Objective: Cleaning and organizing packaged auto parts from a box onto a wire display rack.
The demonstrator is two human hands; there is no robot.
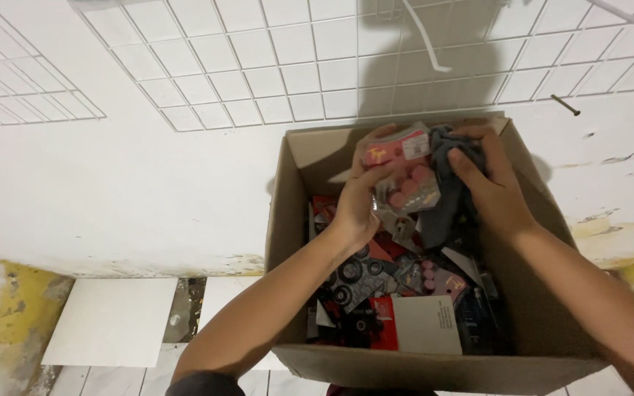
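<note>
both forearms bare; left hand [357, 202] and right hand [489, 183] ungloved; perhaps a dark sleeve edge [203, 383] at seven o'clock.

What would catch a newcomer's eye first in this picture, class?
Two hands meet over an open cardboard box below a white wire grid. The left hand holds a packet of pink round pieces; the right hand grips a blue-grey cloth. More carded packets fill the box.
</note>
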